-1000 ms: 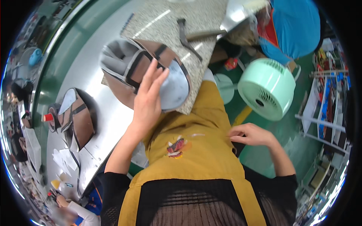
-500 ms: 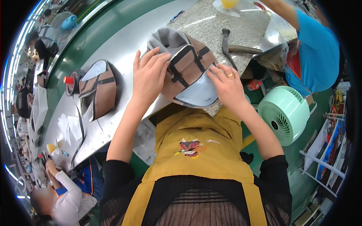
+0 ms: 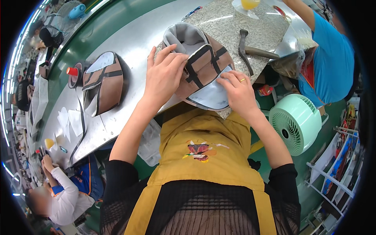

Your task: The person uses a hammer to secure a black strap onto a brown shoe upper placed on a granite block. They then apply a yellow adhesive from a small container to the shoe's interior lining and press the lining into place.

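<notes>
A half-made brown bag point(image 3: 203, 66) with black strips, a thick grey lining and a pale bluish panel lies tilted at the table's near edge. My left hand point(image 3: 166, 72) is curled over its left side beside the grey-lined opening, thumb hidden. At the bag's right side my right hand point(image 3: 239, 88) pinches the border of the pale panel, a ring on one finger. A second brown bag point(image 3: 103, 86) of the same make stands further left, apart from both hands.
A hammer point(image 3: 256, 51) rests on the stone slab point(image 3: 215, 23) behind the bag. To the left are a red-topped pot point(image 3: 73, 71), white scraps point(image 3: 74, 121) and a dark strap. A green fan point(image 3: 295, 124) stands at right, near a co-worker in a blue shirt point(image 3: 335, 58).
The view has shifted slightly. My right hand's fingers have drawn together at the panel's border, and my left hand's fingers have curled further over the bag's side.
</notes>
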The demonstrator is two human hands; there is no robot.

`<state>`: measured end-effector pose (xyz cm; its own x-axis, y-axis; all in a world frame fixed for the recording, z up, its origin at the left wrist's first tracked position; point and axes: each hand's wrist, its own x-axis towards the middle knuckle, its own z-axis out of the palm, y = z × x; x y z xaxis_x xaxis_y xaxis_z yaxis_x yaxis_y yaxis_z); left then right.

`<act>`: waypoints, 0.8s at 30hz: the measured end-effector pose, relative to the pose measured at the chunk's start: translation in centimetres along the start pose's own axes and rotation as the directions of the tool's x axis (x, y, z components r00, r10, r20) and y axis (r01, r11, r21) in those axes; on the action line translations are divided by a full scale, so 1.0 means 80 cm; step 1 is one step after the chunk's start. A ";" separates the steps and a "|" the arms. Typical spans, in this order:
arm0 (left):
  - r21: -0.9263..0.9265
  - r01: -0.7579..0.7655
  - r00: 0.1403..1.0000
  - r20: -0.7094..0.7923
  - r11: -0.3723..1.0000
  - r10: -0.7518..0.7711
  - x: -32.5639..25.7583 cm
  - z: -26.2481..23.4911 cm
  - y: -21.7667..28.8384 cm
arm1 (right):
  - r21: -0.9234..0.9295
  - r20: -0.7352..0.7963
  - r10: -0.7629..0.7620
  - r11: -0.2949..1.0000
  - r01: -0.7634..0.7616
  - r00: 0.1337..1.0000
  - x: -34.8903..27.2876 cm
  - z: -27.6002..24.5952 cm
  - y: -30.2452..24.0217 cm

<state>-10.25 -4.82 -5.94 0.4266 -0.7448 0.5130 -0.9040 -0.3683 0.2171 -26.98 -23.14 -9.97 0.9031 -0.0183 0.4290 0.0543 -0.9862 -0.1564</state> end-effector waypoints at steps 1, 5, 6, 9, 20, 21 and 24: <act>-0.003 -0.003 1.000 -0.016 1.000 0.003 0.000 0.002 -0.001 | 0.005 0.001 0.007 1.000 -0.007 1.000 0.002 0.000 -0.001; -0.017 -0.011 1.000 -0.022 1.000 0.010 -0.002 0.003 -0.003 | 0.157 0.055 0.118 0.980 -0.126 0.991 0.012 -0.009 -0.002; -0.026 -0.011 1.000 -0.023 1.000 0.011 -0.002 0.005 -0.003 | 0.123 0.039 0.093 0.988 -0.097 0.995 0.012 -0.005 -0.002; -0.024 -0.018 0.999 -0.035 1.000 0.017 -0.002 0.007 -0.005 | 0.094 0.016 0.055 0.994 -0.057 0.998 0.010 0.004 -0.001; -0.041 -0.006 1.000 -0.028 0.999 0.005 -0.004 0.005 -0.002 | 0.109 -0.008 -0.016 0.994 0.017 1.000 0.011 -0.001 -0.010; -0.044 -0.009 1.000 -0.029 0.999 0.007 -0.004 0.006 -0.002 | 0.102 -0.001 -0.013 0.995 0.013 1.000 0.011 0.001 -0.012; -0.040 -0.010 0.999 -0.036 0.999 0.008 -0.005 0.007 -0.003 | 0.113 0.012 0.005 0.994 -0.007 1.000 0.011 0.005 -0.016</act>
<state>-10.18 -4.72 -6.65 0.4177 -0.7272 0.5448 -0.9086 -0.3384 0.2449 -26.07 -21.80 -9.72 0.9086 -0.0216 0.4171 0.0960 -0.9611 -0.2589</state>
